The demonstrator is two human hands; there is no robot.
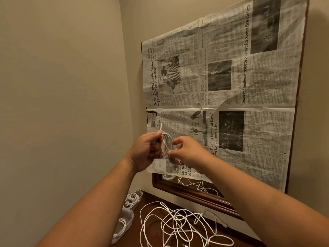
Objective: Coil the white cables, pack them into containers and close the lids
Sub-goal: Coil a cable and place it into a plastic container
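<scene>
Cable coil (167,140) inside left grip (144,152)

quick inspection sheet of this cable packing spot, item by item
surface: dark wooden table, only its far part in view.
job's things: white coil held up in the air; far container and near container, both clear, each holding coiled cable; lids not made out.
clutter: nothing seen.
grippers: left hand has its fingers curled round the coil; right hand pinches a strand at the coil's side.
cables: loose white tangle on the table, not yet coiled.
surroundings: newspaper covers a mirror with a wooden frame on a beige wall.
</scene>
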